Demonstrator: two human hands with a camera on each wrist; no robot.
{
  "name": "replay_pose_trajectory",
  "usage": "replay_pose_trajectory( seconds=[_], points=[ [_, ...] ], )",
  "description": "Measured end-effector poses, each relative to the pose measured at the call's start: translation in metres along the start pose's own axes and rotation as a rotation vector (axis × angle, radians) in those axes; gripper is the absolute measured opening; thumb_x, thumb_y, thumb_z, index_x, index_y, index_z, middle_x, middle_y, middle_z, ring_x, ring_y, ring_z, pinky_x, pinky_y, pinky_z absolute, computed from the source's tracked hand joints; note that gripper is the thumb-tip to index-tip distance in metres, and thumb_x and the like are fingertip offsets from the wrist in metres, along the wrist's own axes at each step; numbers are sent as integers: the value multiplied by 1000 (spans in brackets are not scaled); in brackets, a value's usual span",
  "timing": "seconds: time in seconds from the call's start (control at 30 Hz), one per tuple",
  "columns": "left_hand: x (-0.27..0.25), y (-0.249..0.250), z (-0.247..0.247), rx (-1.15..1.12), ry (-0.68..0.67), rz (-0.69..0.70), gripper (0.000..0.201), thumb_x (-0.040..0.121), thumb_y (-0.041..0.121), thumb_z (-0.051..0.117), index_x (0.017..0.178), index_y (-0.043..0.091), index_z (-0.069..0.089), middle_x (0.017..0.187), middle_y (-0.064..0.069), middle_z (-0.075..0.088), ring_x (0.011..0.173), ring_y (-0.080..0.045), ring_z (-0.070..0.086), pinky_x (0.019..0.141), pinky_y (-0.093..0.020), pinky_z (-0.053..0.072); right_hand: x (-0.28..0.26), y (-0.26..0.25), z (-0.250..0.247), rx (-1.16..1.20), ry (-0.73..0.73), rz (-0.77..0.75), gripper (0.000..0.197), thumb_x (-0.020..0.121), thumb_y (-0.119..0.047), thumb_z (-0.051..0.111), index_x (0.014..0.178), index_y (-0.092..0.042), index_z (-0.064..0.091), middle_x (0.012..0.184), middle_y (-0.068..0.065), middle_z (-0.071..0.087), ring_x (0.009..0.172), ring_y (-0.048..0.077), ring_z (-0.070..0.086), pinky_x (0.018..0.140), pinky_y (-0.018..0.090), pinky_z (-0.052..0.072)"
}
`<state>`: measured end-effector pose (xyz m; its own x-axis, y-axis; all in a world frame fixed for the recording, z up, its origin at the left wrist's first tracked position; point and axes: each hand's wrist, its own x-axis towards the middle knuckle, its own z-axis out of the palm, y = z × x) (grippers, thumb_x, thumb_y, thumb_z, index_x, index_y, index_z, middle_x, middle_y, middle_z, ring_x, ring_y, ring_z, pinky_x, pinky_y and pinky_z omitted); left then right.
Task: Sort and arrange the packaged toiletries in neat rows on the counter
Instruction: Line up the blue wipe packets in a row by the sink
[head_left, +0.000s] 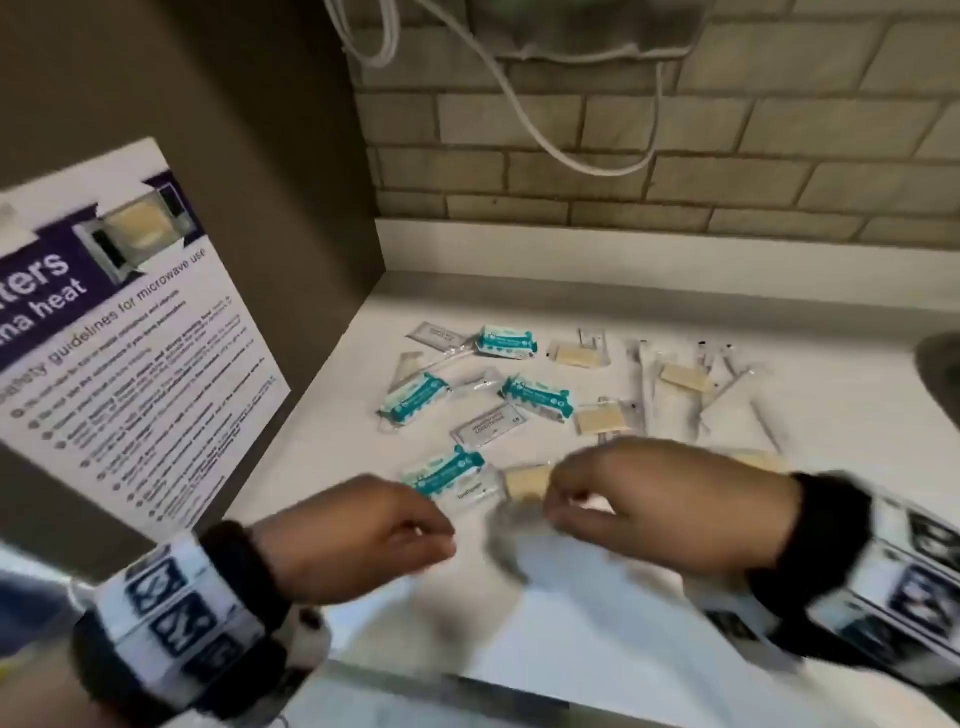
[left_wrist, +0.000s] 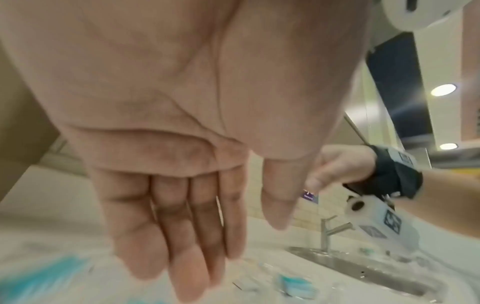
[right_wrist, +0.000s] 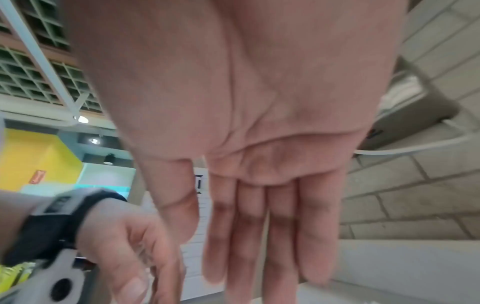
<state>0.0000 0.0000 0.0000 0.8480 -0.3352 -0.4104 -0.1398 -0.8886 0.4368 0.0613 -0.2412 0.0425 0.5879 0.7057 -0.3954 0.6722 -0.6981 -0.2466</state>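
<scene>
Both hands, left (head_left: 358, 535) and right (head_left: 670, 499), empty, fingers relaxed, over scattered packets (head_left: 537, 397) on table (head_left: 597, 597); sorting barely begun, next pick teal packet (head_left: 444, 470).

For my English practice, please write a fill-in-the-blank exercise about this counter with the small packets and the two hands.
1. The packets with teal labels number ____.
2. The wall behind the counter is covered with ____.
3. The poster on the side panel gives guidelines for ____ use.
4. In the wrist views, the fingers of the left hand and right hand are ____, holding nothing.

Missing words: four; tiles; microwave; straight
</scene>
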Motion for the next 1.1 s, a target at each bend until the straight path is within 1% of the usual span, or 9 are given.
replay_pose_trajectory(
  seconds=[0.1, 0.2, 0.33, 0.4, 0.5, 0.63, 0.73, 0.93, 1.1],
  points=[
    [61, -7, -16, 210, 297, -71, 53, 86, 57, 57, 130, 29, 56, 130, 3, 58, 119, -15, 54, 99, -29, 43, 81, 12, -22, 18, 232, 55, 26, 95, -33, 49, 111, -19, 65, 115, 3, 67, 105, 24, 61, 91, 36, 49],
    [102, -14, -9, 442, 172, -220, 83, 70, 73, 61, 135, 22, 47, 135, -5, 49, 127, -27, 43, 101, -37, 40, 152, 42, -21, -56, 226, 277, 51, 90, -36, 58, 134, -12, 50, 133, 11, 56, 119, 30, 55, 98, 37, 46],
    [118, -28, 8, 443, 132, -226, 69, 76, 65, 62, 123, 16, 52, 121, -7, 55, 116, -28, 48, 93, -39, 44, 211, 103, 26, -141, 135, 441, 80, 71, -43, 75, 135, -15, 37, 122, 10, 59, 105, 31, 62, 90, 42, 53],
    [119, -34, 7, 353, 154, -218, 59, 79, 56, 63, 121, 17, 49, 115, -5, 57, 106, -26, 52, 87, -36, 47, 218, 103, 29, -130, 116, 447, 72, 72, -49, 74, 127, -13, 44, 108, 6, 61, 92, 28, 64, 81, 39, 56],
    [123, -43, -6, 6, 241, -214, 49, 85, 46, 59, 120, 17, 39, 103, -3, 59, 87, -23, 57, 72, -31, 46, 220, 96, 15, -147, 108, 451, 64, 79, -41, 69, 127, -6, 46, 117, 11, 52, 104, 31, 61, 87, 39, 54],
    [141, -63, -34, -197, 438, -197, 40, 87, 41, 54, 112, 19, 32, 102, -3, 61, 85, -25, 60, 73, -34, 47, 240, 97, -12, -41, 179, 448, 70, 70, -39, 73, 126, -10, 43, 116, 10, 55, 101, 32, 61, 76, 36, 52],
    [154, -84, -47, -97, 515, -284, 60, 71, 52, 66, 113, 25, 32, 109, 2, 62, 88, -23, 63, 76, -35, 52, 257, 104, -24, 24, 196, 474, 75, 66, -41, 81, 123, -10, 44, 113, 8, 61, 98, 30, 62, 68, 33, 48],
    [170, -106, -49, 173, 294, -477, 88, 58, 59, 79, 129, 20, 44, 114, 0, 64, 100, -24, 64, 79, -31, 51, 282, 113, -25, 36, 186, 535, 45, 72, -36, 75, 104, -7, 64, 83, 4, 64, 69, 24, 59, 50, 21, 40],
    [169, -107, -56, 204, 354, -451, 63, 63, 50, 73, 117, 24, 53, 104, 2, 67, 87, -23, 64, 72, -28, 50, 276, 115, -32, -95, 183, 469, 53, 70, -44, 76, 111, -14, 62, 118, 9, 54, 93, 25, 60, 69, 29, 47]
  ],
)
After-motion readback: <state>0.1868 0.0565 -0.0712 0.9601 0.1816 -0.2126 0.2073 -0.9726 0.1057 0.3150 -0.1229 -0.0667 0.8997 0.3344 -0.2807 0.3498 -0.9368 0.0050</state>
